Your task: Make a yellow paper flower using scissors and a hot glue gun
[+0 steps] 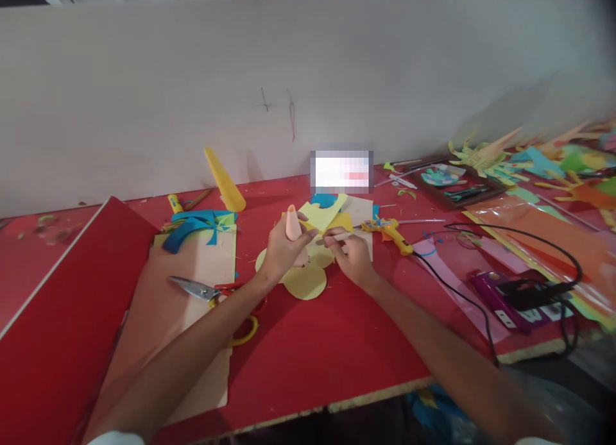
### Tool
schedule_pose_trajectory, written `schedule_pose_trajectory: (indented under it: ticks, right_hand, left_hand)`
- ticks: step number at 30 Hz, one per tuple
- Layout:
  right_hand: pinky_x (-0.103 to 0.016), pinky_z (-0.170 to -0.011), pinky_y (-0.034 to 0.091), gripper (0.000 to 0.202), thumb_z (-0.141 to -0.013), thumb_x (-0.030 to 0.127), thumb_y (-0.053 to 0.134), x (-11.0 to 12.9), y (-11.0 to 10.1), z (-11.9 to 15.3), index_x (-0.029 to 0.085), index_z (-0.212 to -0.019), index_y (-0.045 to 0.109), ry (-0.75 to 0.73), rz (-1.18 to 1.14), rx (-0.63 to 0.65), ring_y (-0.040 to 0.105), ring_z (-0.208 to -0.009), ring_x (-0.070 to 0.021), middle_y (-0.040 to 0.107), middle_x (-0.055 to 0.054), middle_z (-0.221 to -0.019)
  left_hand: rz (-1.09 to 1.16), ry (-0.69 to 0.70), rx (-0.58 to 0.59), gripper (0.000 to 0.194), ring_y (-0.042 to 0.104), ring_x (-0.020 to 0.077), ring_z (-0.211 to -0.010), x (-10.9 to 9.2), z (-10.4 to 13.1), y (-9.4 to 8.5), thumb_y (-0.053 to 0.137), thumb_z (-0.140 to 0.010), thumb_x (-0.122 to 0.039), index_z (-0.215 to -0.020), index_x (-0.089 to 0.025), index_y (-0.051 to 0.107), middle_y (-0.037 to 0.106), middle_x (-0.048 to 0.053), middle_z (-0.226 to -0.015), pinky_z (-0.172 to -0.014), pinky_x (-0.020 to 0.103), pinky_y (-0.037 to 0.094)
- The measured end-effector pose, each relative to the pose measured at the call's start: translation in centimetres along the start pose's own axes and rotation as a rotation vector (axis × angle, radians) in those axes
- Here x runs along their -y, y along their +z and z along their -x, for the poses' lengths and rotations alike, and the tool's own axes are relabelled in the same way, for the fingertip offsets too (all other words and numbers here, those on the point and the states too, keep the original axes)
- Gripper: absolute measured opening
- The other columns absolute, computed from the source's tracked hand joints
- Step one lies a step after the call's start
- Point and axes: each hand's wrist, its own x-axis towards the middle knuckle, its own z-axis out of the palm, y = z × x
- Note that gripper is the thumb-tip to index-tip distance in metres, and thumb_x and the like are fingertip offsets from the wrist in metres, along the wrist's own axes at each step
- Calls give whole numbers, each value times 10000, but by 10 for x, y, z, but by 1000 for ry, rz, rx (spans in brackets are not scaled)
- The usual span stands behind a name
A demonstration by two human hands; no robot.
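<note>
My left hand is closed around a small peach paper cone that points upward, with an orange tip. Close by on the right, my right hand pinches a thin pale stick-like piece whose kind I cannot make out. Beneath both hands lie round pale-yellow paper pieces, partly covered by the left hand. Yellow paper offcuts are just behind the fingers. A yellow glue gun rests right of my right hand. Scissors with red and yellow handles lie partly under my left forearm.
A tall yellow paper cone stands at the back left. Peach sheets and a red board fill the left side. On the right are a purple box, black cable, a brown tray and paper crafts.
</note>
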Motion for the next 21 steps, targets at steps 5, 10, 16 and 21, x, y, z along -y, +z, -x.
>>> schedule_pose_trajectory:
  ticks: [5,10,16,21]
  right_hand:
    - [-284,-598,489,334,-1062,508,517,-3,-7,-3,225,-1019,688,63,-123,-235,636,-640,-151,718,-31,-833]
    - [-297,-661,550,268,-1089,432,487,-3,-7,-6,257,-1179,669,95,-226,-268,684,-769,-163,741,-50,-990]
    - [-453,-1028,571,270,-1020,389,633,5,-9,-8,303,-1274,596,-44,-298,-185,636,-1302,-256,669,-96,-1346]
    - [-374,-856,643,349,-879,513,785,4,-4,-7,269,-1087,647,68,-447,-122,741,-1004,-220,734,-57,-1098]
  left_hand:
    - [59,71,-18,285,613,122,-639,-26,-4,-6,832,-801,-335,-969,-193,651,628,-31,-717,-607,249,469]
    - [246,177,-92,305,631,119,-660,-60,-9,-20,865,-798,-323,-992,-213,657,645,-35,-726,-639,247,512]
    - [634,-121,-148,371,629,111,-656,-70,-18,-31,887,-800,-438,-971,-233,628,586,-53,-708,-718,261,584]
    - [722,-465,-275,380,714,163,-734,-46,-21,-21,839,-838,-504,-859,-213,597,636,-12,-698,-795,311,637]
